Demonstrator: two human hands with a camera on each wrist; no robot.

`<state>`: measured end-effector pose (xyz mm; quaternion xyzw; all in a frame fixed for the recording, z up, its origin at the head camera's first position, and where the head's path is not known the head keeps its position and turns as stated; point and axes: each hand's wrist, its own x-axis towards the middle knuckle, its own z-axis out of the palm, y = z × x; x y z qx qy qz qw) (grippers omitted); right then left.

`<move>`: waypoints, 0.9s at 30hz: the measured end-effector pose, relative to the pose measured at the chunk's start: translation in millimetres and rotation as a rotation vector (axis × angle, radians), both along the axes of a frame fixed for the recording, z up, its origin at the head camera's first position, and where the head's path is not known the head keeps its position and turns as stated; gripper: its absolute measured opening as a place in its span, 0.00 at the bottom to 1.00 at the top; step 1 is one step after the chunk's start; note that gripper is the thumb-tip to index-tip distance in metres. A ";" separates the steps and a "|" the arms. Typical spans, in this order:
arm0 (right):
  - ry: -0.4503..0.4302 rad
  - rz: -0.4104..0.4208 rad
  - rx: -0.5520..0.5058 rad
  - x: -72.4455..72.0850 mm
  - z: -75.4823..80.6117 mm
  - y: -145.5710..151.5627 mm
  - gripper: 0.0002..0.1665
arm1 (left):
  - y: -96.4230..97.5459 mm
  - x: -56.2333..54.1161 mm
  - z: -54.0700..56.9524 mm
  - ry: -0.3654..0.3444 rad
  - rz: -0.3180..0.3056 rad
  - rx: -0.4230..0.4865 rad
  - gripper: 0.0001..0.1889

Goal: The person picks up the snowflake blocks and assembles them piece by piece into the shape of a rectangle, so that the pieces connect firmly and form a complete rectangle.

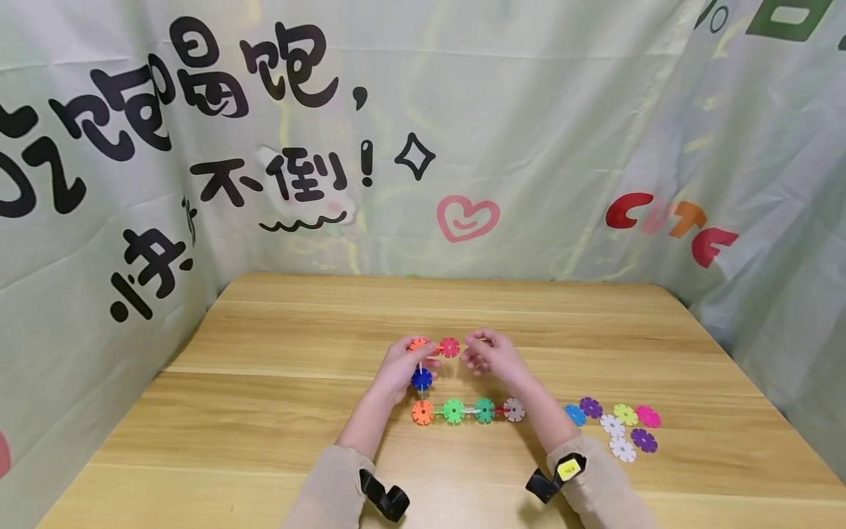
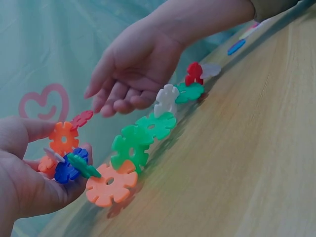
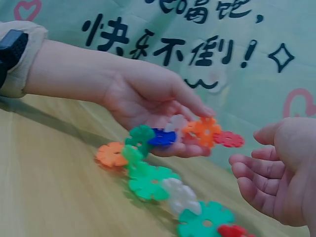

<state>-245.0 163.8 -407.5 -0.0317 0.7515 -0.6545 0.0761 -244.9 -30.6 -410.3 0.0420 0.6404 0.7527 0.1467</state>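
My left hand [image 1: 399, 367] grips the far end of a chain of slotted plastic flower discs, with its thumb on an orange disc [image 2: 64, 139]. A red disc [image 1: 449, 347] sticks out from that orange one toward the right. Below the hand, a blue disc [image 1: 421, 380] leads down to an orange corner disc [image 1: 423, 413]. From that corner a row runs right through a green disc [image 1: 453, 411] and a second green disc [image 1: 485, 411] to a whitish disc [image 1: 514, 410]. My right hand [image 1: 496, 356], fingers loosely bent and holding nothing, hovers just right of the red disc.
Loose discs lie at the right on the wooden table [image 1: 277, 411]: a blue disc [image 1: 575, 415], a yellow disc [image 1: 625, 415], a pink disc [image 1: 648, 416], plus purple and white ones. A printed curtain [image 1: 529, 132] hangs behind the table.
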 end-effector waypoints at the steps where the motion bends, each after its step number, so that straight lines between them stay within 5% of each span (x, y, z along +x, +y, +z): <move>1: 0.006 -0.004 -0.002 0.2 0.5 4.4 0.21 | -0.2 0.4 1.0 0.001 -0.004 -0.003 0.20; 13: 0.016 -0.072 0.045 13.0 -1.2 64.8 0.25 | 1.3 -4.2 -10.8 0.037 0.033 -0.010 0.22; 27: 0.087 -0.139 0.144 35.3 1.5 126.8 0.28 | 0.9 -0.8 -5.5 0.034 0.036 -0.030 0.21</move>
